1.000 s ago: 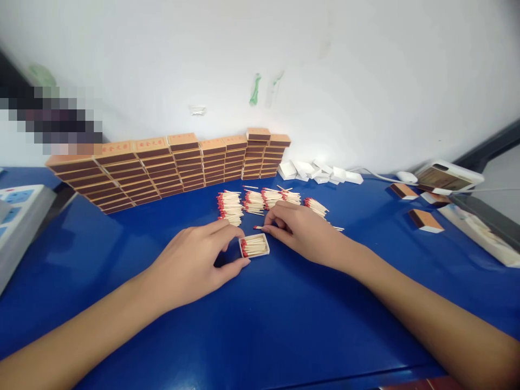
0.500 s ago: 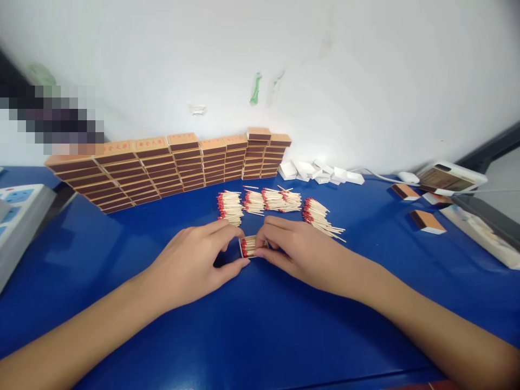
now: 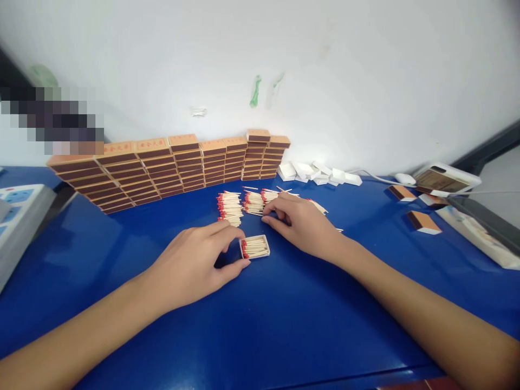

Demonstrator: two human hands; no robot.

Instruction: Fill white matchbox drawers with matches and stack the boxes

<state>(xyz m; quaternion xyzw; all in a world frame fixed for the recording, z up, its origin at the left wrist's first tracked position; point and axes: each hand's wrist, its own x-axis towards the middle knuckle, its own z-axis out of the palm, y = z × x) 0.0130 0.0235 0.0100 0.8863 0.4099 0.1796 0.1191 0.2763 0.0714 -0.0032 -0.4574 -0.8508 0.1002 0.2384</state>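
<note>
A small white matchbox tray [image 3: 255,247] filled with red-tipped matches lies on the blue table [image 3: 260,325]. My left hand [image 3: 195,265] pinches the tray's left end between thumb and fingers. My right hand [image 3: 300,222] rests further back, its curled fingers on the heaps of loose matches [image 3: 239,205]. I cannot make out whether those fingers hold any match.
A long wall of stacked orange matchboxes [image 3: 162,165] runs along the back. Empty white trays [image 3: 317,171] lie behind the matches. Loose matchbox sleeves [image 3: 422,221], a phone [image 3: 447,177] and a white cable sit at right. A white power strip [image 3: 18,216] lies at left.
My right hand left the tray, where it was half a second ago, and went back to the loose matches. The left hand kept its hold on the tray.
</note>
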